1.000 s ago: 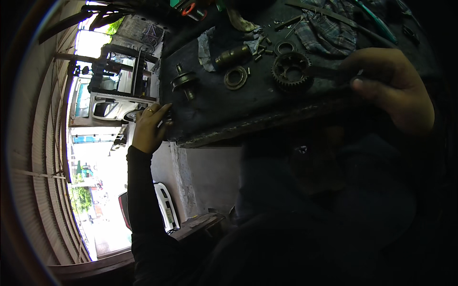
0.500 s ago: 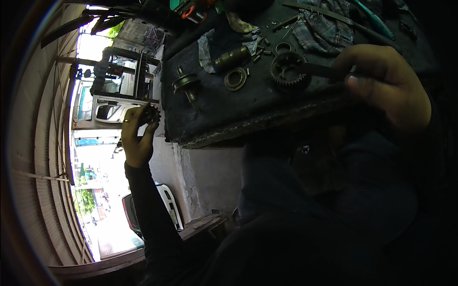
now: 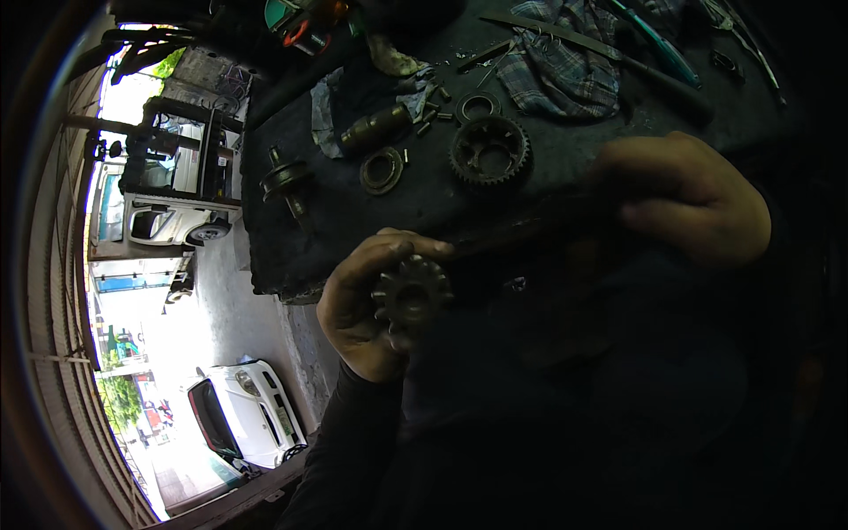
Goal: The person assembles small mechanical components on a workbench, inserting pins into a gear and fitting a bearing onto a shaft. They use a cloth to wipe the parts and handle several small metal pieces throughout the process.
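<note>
My left hand (image 3: 362, 305) is closed around a small toothed gear (image 3: 412, 296), held upright just off the front edge of the dark workbench (image 3: 344, 221). At the right, my right hand (image 3: 693, 199) is curled and a little blurred around a dark bar-shaped tool (image 3: 565, 210), which points left and is mostly lost in shadow. Beyond my hands, a larger ring gear (image 3: 490, 152) lies on the bench next to a metal ring (image 3: 478, 107). Left of these are a flanged collar (image 3: 382, 170), a thick cylindrical part (image 3: 375, 128) and a shaft with a disc (image 3: 288, 181).
A plaid cloth (image 3: 561, 66) lies at the back with a long file (image 3: 556, 37) across it and a teal-handled tool (image 3: 658, 44) nearby. Several small pins (image 3: 429, 115) lie by the cylindrical part. Left of the bench, a white car (image 3: 247, 411) stands on the floor.
My left hand has come right and inward with the small gear, from beyond the bench's left end to its front edge. The view has shifted, and the dark tool has come away from the ring gear.
</note>
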Motion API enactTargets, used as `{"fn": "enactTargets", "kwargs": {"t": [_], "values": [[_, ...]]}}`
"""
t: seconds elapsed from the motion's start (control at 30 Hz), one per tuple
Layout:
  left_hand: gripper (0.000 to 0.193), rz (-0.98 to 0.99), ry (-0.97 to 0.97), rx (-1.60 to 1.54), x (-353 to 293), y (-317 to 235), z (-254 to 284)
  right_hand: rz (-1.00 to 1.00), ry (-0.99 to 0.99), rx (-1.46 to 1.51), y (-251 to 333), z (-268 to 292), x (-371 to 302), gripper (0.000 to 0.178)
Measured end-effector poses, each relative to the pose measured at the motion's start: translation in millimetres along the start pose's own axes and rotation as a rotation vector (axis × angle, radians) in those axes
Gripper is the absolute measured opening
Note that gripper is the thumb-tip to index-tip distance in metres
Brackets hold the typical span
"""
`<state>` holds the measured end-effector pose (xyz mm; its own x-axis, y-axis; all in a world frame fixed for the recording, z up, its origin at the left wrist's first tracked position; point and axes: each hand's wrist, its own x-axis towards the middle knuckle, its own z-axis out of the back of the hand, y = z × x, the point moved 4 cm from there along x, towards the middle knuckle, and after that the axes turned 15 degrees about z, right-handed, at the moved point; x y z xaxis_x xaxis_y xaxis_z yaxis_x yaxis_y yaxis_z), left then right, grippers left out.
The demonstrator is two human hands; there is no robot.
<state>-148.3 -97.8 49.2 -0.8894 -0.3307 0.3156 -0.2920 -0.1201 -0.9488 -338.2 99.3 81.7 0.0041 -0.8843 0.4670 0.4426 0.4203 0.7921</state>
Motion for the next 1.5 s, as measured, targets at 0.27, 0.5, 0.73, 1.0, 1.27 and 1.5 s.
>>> {"fn": "enactTargets", "kwargs": {"t": [0.27,0.5,0.73,1.0,1.27,1.5], "values": [[0.063,0.075,0.262,-0.371,-18,7,-15,-0.251,-0.130,0.205,-4,3,3,0.027],[0.041,0.208,0.317,-0.482,-24,-4,-13,-0.378,-0.186,0.175,-3,-2,-1,0.028],[0.041,0.213,0.295,-0.472,-32,-10,-14,-0.387,-0.206,0.168,8,1,-4,0.028],[0.048,0.141,0.354,-0.352,-26,-27,-10,-0.350,-0.277,0.210,13,0,-5,0.029],[0.056,0.103,0.423,-0.395,-26,-28,-10,-0.362,-0.319,0.206,11,-1,-8,0.033],[0.053,0.272,0.277,-0.541,-29,-9,-11,-0.374,-0.365,0.202,16,-1,-7,0.028]]}}
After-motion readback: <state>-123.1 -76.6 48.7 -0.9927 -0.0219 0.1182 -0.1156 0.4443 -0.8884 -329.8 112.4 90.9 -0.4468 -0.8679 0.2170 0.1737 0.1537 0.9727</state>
